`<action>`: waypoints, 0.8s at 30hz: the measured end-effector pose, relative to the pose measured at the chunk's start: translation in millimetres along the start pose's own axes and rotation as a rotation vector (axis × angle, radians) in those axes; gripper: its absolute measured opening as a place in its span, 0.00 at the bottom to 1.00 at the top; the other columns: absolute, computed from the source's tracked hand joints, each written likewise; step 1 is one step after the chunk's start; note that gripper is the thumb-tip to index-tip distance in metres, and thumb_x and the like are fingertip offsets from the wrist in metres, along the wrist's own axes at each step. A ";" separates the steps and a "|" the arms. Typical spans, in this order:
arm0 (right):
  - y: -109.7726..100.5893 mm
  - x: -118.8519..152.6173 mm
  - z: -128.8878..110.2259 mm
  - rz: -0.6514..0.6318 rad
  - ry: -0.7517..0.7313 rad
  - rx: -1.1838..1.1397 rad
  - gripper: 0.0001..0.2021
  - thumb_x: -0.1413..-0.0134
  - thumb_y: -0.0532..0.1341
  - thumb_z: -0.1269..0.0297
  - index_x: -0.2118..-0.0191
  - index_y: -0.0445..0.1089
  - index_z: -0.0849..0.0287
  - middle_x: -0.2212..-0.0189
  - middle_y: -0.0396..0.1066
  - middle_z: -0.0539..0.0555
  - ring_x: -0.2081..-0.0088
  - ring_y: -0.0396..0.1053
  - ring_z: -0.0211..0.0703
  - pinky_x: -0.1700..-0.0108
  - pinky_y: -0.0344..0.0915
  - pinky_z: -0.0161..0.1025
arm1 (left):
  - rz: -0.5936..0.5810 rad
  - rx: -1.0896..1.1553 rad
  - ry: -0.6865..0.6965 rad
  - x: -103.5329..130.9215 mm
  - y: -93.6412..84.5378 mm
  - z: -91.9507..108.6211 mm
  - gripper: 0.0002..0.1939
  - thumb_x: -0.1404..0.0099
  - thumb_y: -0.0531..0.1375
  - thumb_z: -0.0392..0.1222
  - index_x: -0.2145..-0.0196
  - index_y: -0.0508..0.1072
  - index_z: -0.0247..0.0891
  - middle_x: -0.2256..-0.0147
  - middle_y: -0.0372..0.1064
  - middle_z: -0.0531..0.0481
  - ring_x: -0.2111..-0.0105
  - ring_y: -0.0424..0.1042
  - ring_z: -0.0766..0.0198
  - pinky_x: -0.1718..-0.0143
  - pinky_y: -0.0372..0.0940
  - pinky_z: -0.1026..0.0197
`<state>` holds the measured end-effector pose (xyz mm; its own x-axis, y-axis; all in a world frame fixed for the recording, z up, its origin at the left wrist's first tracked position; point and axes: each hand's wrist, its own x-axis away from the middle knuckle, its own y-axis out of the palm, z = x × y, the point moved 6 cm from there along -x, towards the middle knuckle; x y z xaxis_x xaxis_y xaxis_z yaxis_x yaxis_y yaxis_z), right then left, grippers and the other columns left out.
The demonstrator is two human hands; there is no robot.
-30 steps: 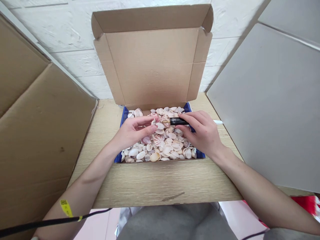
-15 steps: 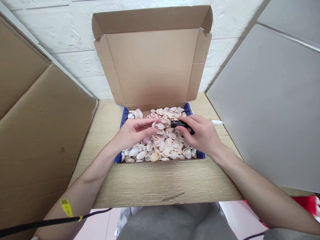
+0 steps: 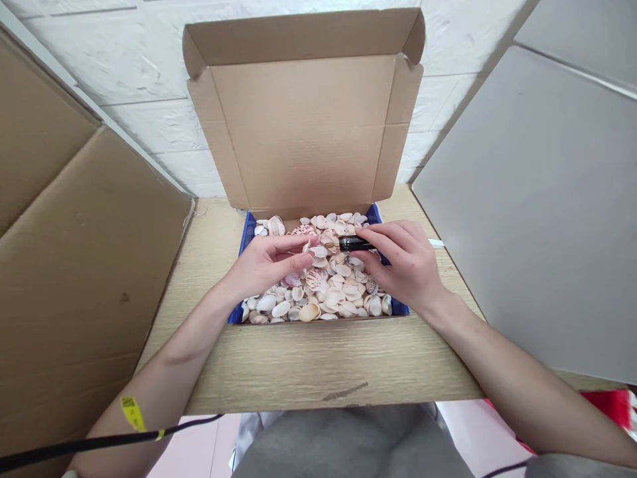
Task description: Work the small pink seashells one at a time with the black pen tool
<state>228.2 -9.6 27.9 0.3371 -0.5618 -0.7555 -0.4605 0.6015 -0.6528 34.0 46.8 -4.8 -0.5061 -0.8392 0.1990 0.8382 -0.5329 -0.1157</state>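
Observation:
My left hand (image 3: 271, 261) pinches a small white seashell (image 3: 307, 247) between thumb and fingertips, above the box of shells. In my right hand (image 3: 401, 259) is a black pen-shaped mini drill (image 3: 354, 243) with a brass-coloured tip, held level and pointing left at the shell. The tip is close to the shell; whether they touch I cannot tell. Beneath both hands, many loose seashells (image 3: 338, 295) fill a shallow blue-sided cardboard box (image 3: 247, 232). Its brown lid (image 3: 303, 133) stands raised at the back.
The box rests on a light wooden table (image 3: 348, 362). A large cardboard panel (image 3: 89, 252) stands at the left and a grey-white panel (image 3: 537, 212) at the right. A white strip (image 3: 436, 243) lies behind my right hand. A black cable (image 3: 89, 443) with a yellow tag crosses at lower left.
My right hand has shifted slightly up and right, its fingers changing position on the mini drill, which now lies more level. My left hand stays in place with the shell.

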 end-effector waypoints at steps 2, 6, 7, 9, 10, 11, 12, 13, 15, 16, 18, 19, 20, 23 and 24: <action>-1.2 -0.6 -0.8 0.016 -0.013 0.016 0.13 0.44 0.64 0.66 0.53 0.68 0.57 0.63 0.75 0.56 0.63 0.70 0.45 0.62 0.65 0.43 | -0.004 -0.004 0.005 -0.3 0.3 -0.4 0.26 0.45 0.68 0.51 0.49 0.76 0.40 0.61 0.76 0.46 0.76 0.70 0.70 0.76 0.73 0.65; -1.7 -1.0 -0.9 0.029 -0.015 0.022 0.13 0.44 0.64 0.66 0.52 0.68 0.55 0.62 0.75 0.55 0.63 0.70 0.45 0.61 0.65 0.43 | -0.003 -0.012 0.010 -0.5 0.2 -0.5 0.27 0.45 0.67 0.52 0.49 0.75 0.39 0.63 0.77 0.45 0.76 0.70 0.69 0.77 0.72 0.65; -0.9 -0.7 -0.2 0.021 -0.005 0.021 0.13 0.44 0.64 0.65 0.53 0.69 0.56 0.62 0.75 0.56 0.63 0.70 0.45 0.61 0.65 0.43 | -0.004 -0.013 0.013 -0.4 0.3 -0.1 0.28 0.45 0.67 0.52 0.49 0.75 0.39 0.64 0.77 0.46 0.76 0.70 0.69 0.77 0.72 0.65; 2.2 0.1 1.9 -0.020 0.029 0.008 0.12 0.43 0.63 0.64 0.54 0.69 0.59 0.62 0.75 0.56 0.63 0.70 0.45 0.61 0.66 0.43 | -0.007 -0.010 0.017 -0.3 0.5 0.8 0.28 0.45 0.67 0.52 0.48 0.75 0.39 0.64 0.77 0.46 0.76 0.70 0.69 0.76 0.72 0.65; 4.5 0.7 3.3 -0.052 0.054 -0.007 0.12 0.42 0.62 0.62 0.54 0.70 0.60 0.62 0.75 0.57 0.63 0.70 0.46 0.61 0.66 0.42 | -0.007 -0.008 0.017 -0.2 0.5 1.2 0.28 0.45 0.67 0.52 0.48 0.75 0.39 0.64 0.77 0.46 0.76 0.70 0.69 0.76 0.72 0.65; 7.3 1.5 4.3 -0.095 0.076 -0.017 0.12 0.41 0.61 0.61 0.55 0.70 0.61 0.63 0.75 0.57 0.64 0.70 0.45 0.62 0.66 0.42 | -0.006 -0.006 0.015 -0.2 0.5 1.5 0.28 0.45 0.67 0.52 0.48 0.75 0.39 0.64 0.77 0.46 0.76 0.70 0.69 0.76 0.72 0.65; 9.9 2.4 5.2 -0.136 0.097 -0.023 0.12 0.40 0.60 0.60 0.56 0.70 0.62 0.65 0.75 0.57 0.65 0.70 0.45 0.64 0.65 0.41 | -0.004 -0.002 0.013 -0.1 0.6 1.7 0.28 0.45 0.67 0.52 0.48 0.75 0.39 0.63 0.77 0.45 0.77 0.70 0.69 0.76 0.72 0.65; 12.1 3.2 5.9 -0.171 0.116 -0.022 0.12 0.39 0.59 0.59 0.56 0.71 0.62 0.66 0.75 0.56 0.66 0.69 0.44 0.66 0.65 0.40 | -0.001 0.003 0.011 -0.1 0.6 1.9 0.28 0.45 0.67 0.52 0.48 0.75 0.38 0.62 0.77 0.45 0.77 0.70 0.70 0.76 0.72 0.65; 14.3 4.1 6.5 -0.215 0.139 -0.010 0.13 0.38 0.57 0.58 0.57 0.71 0.62 0.69 0.74 0.55 0.69 0.69 0.43 0.70 0.62 0.39 | 0.004 0.012 0.009 -0.1 0.7 2.2 0.28 0.46 0.67 0.52 0.49 0.75 0.37 0.62 0.77 0.44 0.77 0.70 0.69 0.77 0.72 0.64; 14.5 4.2 6.5 -0.223 0.144 -0.005 0.13 0.38 0.56 0.57 0.58 0.72 0.62 0.70 0.74 0.55 0.70 0.69 0.43 0.71 0.62 0.39 | 0.008 0.013 0.008 -0.2 0.7 2.3 0.29 0.46 0.67 0.52 0.49 0.75 0.37 0.62 0.77 0.44 0.77 0.70 0.69 0.77 0.72 0.64; 14.0 3.7 6.1 -0.226 0.142 -0.008 0.14 0.37 0.56 0.57 0.58 0.72 0.62 0.70 0.74 0.55 0.70 0.69 0.43 0.70 0.62 0.39 | 0.017 0.012 0.007 -0.2 0.6 2.1 0.29 0.46 0.68 0.52 0.49 0.75 0.36 0.62 0.77 0.44 0.77 0.70 0.69 0.77 0.72 0.63; 13.7 3.4 5.9 -0.227 0.137 -0.014 0.14 0.38 0.56 0.57 0.57 0.71 0.62 0.69 0.74 0.55 0.69 0.69 0.43 0.70 0.62 0.39 | 0.023 0.012 0.007 -0.2 0.4 2.0 0.29 0.46 0.68 0.51 0.49 0.76 0.36 0.61 0.77 0.44 0.77 0.70 0.69 0.77 0.72 0.63; 13.5 3.2 5.8 -0.227 0.133 -0.021 0.14 0.38 0.57 0.57 0.57 0.71 0.62 0.69 0.74 0.55 0.68 0.70 0.43 0.69 0.63 0.39 | 0.027 0.013 0.007 -0.2 0.3 1.8 0.28 0.46 0.68 0.51 0.49 0.76 0.37 0.61 0.77 0.44 0.77 0.70 0.69 0.77 0.72 0.63; 13.0 2.9 5.9 -0.222 0.124 -0.032 0.13 0.38 0.57 0.57 0.56 0.71 0.62 0.67 0.74 0.56 0.67 0.70 0.43 0.68 0.64 0.39 | 0.020 0.023 0.010 -0.1 0.7 1.5 0.27 0.45 0.68 0.50 0.50 0.76 0.38 0.61 0.77 0.44 0.77 0.70 0.69 0.77 0.72 0.64; 12.8 2.9 5.9 -0.217 0.120 -0.033 0.13 0.38 0.57 0.57 0.57 0.71 0.62 0.67 0.74 0.56 0.67 0.71 0.43 0.68 0.64 0.39 | 0.015 0.026 0.011 -0.1 0.8 1.5 0.27 0.45 0.68 0.50 0.50 0.76 0.38 0.61 0.77 0.44 0.77 0.70 0.69 0.77 0.72 0.64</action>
<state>228.1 -0.2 17.0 0.3315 -0.7405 -0.5846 -0.4154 0.4417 -0.7952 35.1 46.6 -3.4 -0.4953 -0.8483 0.1869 0.8507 -0.5173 -0.0936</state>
